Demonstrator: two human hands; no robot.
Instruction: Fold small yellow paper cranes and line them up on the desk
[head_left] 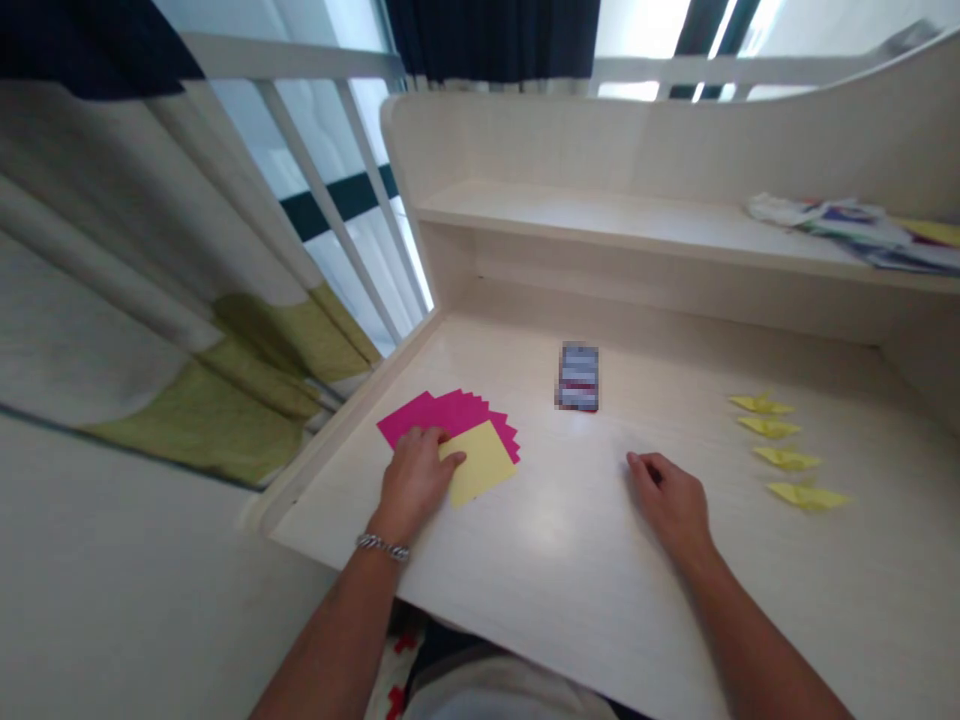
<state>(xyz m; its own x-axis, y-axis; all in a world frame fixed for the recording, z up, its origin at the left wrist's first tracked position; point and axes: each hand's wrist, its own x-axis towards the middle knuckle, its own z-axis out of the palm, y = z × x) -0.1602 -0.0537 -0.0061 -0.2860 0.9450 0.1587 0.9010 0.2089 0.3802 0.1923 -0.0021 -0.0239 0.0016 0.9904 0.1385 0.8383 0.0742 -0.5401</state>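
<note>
My left hand (418, 478) is at a yellow square sheet of paper (482, 462), its thumb over the left edge and its fingers curled beside it. Underneath spreads a fan of magenta paper sheets (459, 412) on the desk. My right hand (673, 503) rests on the desktop to the right with its fingers curled in, and nothing shows in it. Several folded yellow paper figures (787, 459) stand in a column farther right, apart from that hand.
A small blurred-out rectangular item (578, 377) lies mid-desk, beyond my hands. Above the back of the desk (540, 600) runs a shelf (600, 222) with papers and bags (855, 228) at its right end. A curtain (150, 280) hangs at the left.
</note>
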